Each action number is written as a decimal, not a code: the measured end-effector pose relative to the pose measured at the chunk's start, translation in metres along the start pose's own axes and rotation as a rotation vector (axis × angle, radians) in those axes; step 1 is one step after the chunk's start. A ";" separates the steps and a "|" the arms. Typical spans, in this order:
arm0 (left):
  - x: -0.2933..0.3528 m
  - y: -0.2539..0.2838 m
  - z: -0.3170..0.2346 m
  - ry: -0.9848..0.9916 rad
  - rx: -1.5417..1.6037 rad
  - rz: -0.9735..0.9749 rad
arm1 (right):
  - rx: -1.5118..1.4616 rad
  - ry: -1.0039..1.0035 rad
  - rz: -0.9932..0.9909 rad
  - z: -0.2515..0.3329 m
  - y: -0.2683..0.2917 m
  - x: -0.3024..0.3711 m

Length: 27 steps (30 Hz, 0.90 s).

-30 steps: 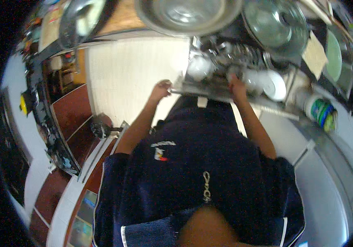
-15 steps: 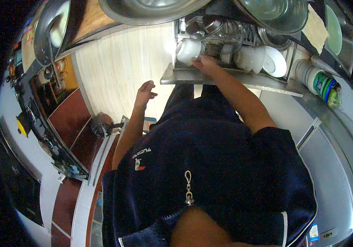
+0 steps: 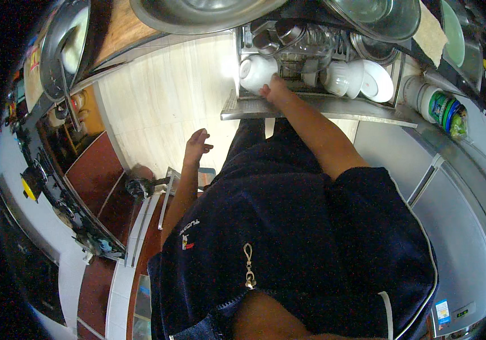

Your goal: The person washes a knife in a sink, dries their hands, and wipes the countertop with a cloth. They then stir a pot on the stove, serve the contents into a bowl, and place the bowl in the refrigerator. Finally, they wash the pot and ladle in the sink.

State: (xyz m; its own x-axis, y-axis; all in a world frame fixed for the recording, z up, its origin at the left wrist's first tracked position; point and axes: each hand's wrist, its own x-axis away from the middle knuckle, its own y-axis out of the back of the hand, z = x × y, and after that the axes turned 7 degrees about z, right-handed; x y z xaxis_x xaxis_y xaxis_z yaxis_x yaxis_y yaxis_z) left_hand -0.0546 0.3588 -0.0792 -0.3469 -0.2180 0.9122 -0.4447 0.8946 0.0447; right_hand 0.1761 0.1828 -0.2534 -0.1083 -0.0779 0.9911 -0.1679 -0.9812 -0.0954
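A white bowl (image 3: 258, 73) lies on its side at the left end of the pulled-out dish drawer (image 3: 311, 106), its base turned to the left. My right hand (image 3: 275, 90) is at the bowl's near right rim, with the fingers bent and seemingly pinching the edge; the fingertips are partly hidden. To the right in the drawer stand several white bowls (image 3: 338, 78) and a white plate (image 3: 377, 81). My left hand (image 3: 197, 146) hangs over the floor, empty, its fingers loosely bent and apart.
Above the drawer, a large metal basin (image 3: 206, 14) and a glass bowl (image 3: 373, 17) sit on the counter. A pan (image 3: 56, 71) is at the far left. Stacked containers (image 3: 438, 107) and a grey refrigerator (image 3: 458, 226) are on the right. A dark-handled pan (image 3: 139, 186) lies low on the left.
My right hand's fingers have bent in more at the bowl's rim, and the bowl has shifted slightly. The left hand stays empty; the whole view has moved a little.
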 end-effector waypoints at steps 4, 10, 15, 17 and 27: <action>0.000 0.001 -0.002 -0.020 0.003 -0.008 | -0.181 -0.094 0.038 0.013 0.010 0.008; -0.008 0.001 0.004 -0.034 0.047 0.003 | -0.241 -0.217 0.032 0.026 0.001 0.079; -0.005 -0.005 -0.010 -0.059 0.042 0.032 | -0.217 -0.138 0.167 0.037 0.012 0.109; -0.010 -0.005 -0.007 -0.063 0.039 0.042 | -0.175 -0.093 0.199 0.042 0.012 0.129; -0.026 -0.005 0.037 -0.104 0.126 0.034 | 0.432 0.348 0.400 0.037 0.002 0.252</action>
State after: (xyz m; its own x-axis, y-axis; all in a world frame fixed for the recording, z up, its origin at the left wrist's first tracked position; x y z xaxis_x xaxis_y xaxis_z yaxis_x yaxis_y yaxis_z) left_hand -0.0736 0.3460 -0.1181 -0.4445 -0.2334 0.8649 -0.5290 0.8475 -0.0432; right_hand 0.1846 0.1543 0.0000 -0.4011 -0.4591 0.7927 0.3489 -0.8767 -0.3312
